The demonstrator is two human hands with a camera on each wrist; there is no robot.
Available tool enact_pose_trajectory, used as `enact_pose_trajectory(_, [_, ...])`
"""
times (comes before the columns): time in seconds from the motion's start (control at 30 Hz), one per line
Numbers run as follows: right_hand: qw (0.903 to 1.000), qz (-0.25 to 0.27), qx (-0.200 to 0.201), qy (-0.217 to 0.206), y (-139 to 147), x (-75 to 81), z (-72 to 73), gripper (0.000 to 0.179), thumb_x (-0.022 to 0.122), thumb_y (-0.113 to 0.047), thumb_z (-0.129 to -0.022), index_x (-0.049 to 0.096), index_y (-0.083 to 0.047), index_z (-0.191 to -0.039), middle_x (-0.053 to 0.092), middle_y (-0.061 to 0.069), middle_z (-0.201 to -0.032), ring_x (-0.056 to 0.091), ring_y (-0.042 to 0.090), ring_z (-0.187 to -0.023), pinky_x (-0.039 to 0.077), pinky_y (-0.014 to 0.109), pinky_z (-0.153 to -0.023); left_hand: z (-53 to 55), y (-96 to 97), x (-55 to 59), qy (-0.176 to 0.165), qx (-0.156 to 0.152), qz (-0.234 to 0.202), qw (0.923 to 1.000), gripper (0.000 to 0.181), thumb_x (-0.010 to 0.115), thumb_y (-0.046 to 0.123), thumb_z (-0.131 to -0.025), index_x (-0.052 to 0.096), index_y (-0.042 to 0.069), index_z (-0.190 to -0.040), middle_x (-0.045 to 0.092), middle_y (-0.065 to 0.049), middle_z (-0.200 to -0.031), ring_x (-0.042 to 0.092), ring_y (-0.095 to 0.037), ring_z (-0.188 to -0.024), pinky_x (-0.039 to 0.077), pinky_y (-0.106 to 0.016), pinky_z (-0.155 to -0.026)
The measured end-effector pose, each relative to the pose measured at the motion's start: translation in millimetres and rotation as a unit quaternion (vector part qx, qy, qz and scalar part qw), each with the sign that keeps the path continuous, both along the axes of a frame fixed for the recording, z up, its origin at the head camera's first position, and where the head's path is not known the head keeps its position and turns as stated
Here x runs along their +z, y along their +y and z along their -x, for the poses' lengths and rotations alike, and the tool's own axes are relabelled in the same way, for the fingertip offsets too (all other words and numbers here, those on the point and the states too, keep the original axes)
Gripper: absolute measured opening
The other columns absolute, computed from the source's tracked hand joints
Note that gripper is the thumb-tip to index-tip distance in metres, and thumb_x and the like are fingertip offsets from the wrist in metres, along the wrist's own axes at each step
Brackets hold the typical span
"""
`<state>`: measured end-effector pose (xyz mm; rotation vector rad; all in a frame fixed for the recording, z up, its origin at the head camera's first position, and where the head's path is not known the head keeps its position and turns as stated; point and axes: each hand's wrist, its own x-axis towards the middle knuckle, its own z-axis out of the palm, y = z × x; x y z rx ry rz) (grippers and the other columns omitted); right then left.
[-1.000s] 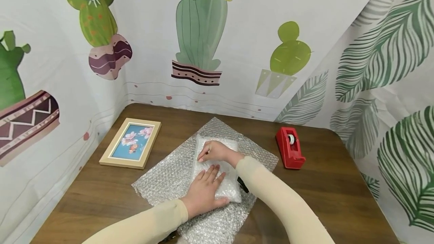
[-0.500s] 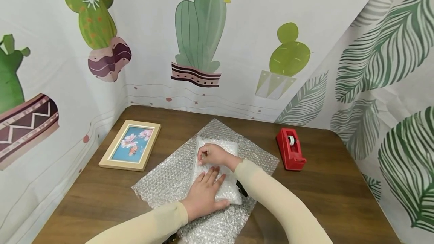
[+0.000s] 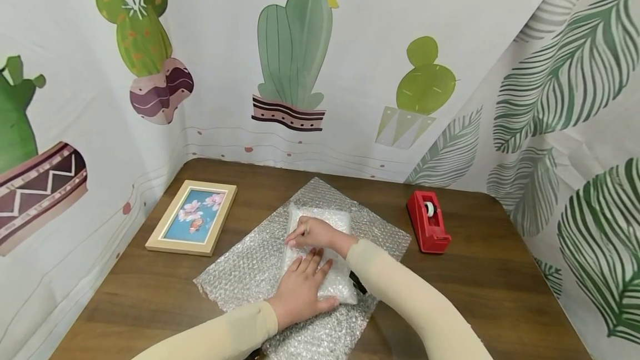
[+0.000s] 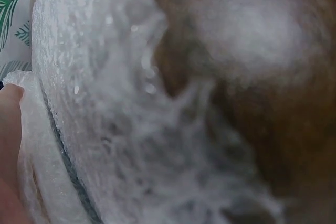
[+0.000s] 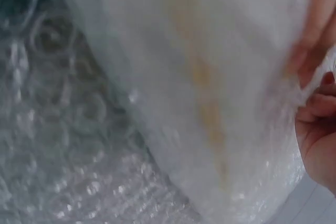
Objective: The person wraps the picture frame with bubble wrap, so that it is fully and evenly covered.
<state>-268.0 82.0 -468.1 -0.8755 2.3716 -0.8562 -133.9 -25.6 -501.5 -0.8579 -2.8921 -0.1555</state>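
Note:
A flat rectangular parcel in bubble wrap lies on a larger sheet of bubble wrap. My left hand rests on the parcel's near part, fingers spread. Across its upper half reaches my right hand, thumb and forefinger together at the left edge, pinching the wrap. In the right wrist view the curled right hand meets whitish film at the parcel's side, and a yellowish streak shows through the parcel. Part of a left-hand finger lies against the parcel in the left wrist view.
On the brown wooden table, a picture frame with a flower print lies at the left. A red tape dispenser stands at the right. A cloth with printed cacti hangs behind the table.
My right hand has shifted slightly along the parcel's left edge, its thumb and forefinger changing position there. The left hand keeps its place on the parcel. The head view has tilted up a little.

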Motion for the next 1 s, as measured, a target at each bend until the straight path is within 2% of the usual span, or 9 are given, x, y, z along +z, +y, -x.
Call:
enact_pose_trajectory(0.13, [0.999, -0.016, -0.02, 0.038, -3.4, -1.9, -2.9, 0.022, 0.075, -0.028, -0.093, 0.081, -0.018, -0.111, 0.058, -0.002, -0.087, 0.044, 0.003, -0.072, 0.04, 0.017, -0.067, 0.0, 0.4, 0.3, -0.003, -0.001, 0.007, 1.0, 0.08, 0.053, 0.071, -0.093, 0.054, 0.014, -0.149, 0.05, -0.016, -0.157, 0.048, -0.03, -0.146, 0.044, -0.045, -0.117])
enact_pose_trajectory(0.3, [0.9974, -0.042, -0.021, 0.054, -5.4, -1.5, -3.9, 0.029, 0.077, -0.033, -0.091, 0.079, -0.022, -0.117, 0.054, -0.004, -0.085, 0.044, 0.004, -0.07, 0.038, 0.018, -0.064, -0.5, -0.2, 0.5, 0.0, -0.003, 0.01, 0.9999, 0.08, 0.053, 0.071, -0.093, 0.054, 0.013, -0.149, 0.049, -0.017, -0.157, 0.047, -0.031, -0.147, 0.043, -0.045, -0.118])
enact_pose_trajectory(0.47, [0.9967, -0.045, 0.011, 0.067, -1.4, -1.6, -1.9, 0.033, 0.075, -0.026, -0.094, 0.075, -0.019, -0.126, 0.059, 0.0, -0.089, 0.045, 0.005, -0.074, 0.04, 0.019, -0.067, -1.1, -0.4, 0.2, -0.01, -0.004, 0.005, 0.9999, 0.081, 0.053, 0.072, -0.093, 0.053, 0.013, -0.149, 0.048, -0.017, -0.158, 0.048, -0.032, -0.146, 0.044, -0.046, -0.117])
enact_pose_trajectory(0.57, [0.9959, -0.042, 0.008, 0.08, 1.6, -1.1, -1.5, 0.035, 0.077, -0.02, -0.092, 0.071, -0.013, -0.126, 0.06, 0.001, -0.088, 0.046, 0.006, -0.074, 0.04, 0.02, -0.067, -1.9, 0.3, 2.6, -0.028, 0.002, 0.009, 0.9996, 0.081, 0.052, 0.072, -0.094, 0.051, 0.015, -0.151, 0.046, -0.016, -0.16, 0.047, -0.03, -0.148, 0.043, -0.045, -0.118])
enact_pose_trajectory(0.7, [0.9926, -0.056, -0.032, 0.103, 2.8, 0.0, -3.2, 0.034, 0.082, -0.025, -0.087, 0.059, -0.011, -0.107, 0.055, -0.001, -0.079, 0.045, 0.008, -0.067, 0.038, 0.022, -0.063, -2.3, 0.9, 4.7, -0.036, 0.007, 0.013, 0.9993, 0.082, 0.051, 0.073, -0.093, 0.05, 0.015, -0.152, 0.046, -0.014, -0.16, 0.046, -0.03, -0.149, 0.042, -0.046, -0.119])
enact_pose_trajectory(0.77, [0.9878, -0.079, -0.05, 0.124, 2.7, 0.6, -4.4, 0.036, 0.084, -0.031, -0.085, 0.054, -0.013, -0.097, 0.052, -0.003, -0.075, 0.044, 0.009, -0.064, 0.037, 0.023, -0.06, -2.3, 0.7, 4.4, -0.034, 0.009, 0.012, 0.9993, 0.082, 0.052, 0.073, -0.093, 0.051, 0.015, -0.152, 0.046, -0.014, -0.16, 0.046, -0.03, -0.149, 0.042, -0.046, -0.119])
enact_pose_trajectory(0.87, [0.9794, -0.125, -0.066, 0.144, 3.3, 1.9, -5.5, 0.038, 0.083, -0.041, -0.084, 0.054, -0.017, -0.083, 0.051, -0.007, -0.069, 0.044, 0.008, -0.061, 0.036, 0.023, -0.058, -2.3, 0.0, 4.4, -0.031, 0.009, 0.008, 0.9994, 0.081, 0.053, 0.072, -0.093, 0.051, 0.015, -0.151, 0.046, -0.014, -0.161, 0.046, -0.03, -0.148, 0.043, -0.046, -0.118])
enact_pose_trajectory(1.0, [0.976, -0.147, -0.084, 0.137, 7.4, 2.9, -4.5, 0.041, 0.08, -0.047, -0.085, 0.053, -0.02, -0.072, 0.051, -0.009, -0.065, 0.043, 0.007, -0.059, 0.036, 0.022, -0.056, -1.8, -0.3, 4.9, -0.036, 0.01, 0.003, 0.9993, 0.081, 0.053, 0.071, -0.093, 0.051, 0.016, -0.152, 0.045, -0.015, -0.161, 0.046, -0.03, -0.149, 0.043, -0.046, -0.118])
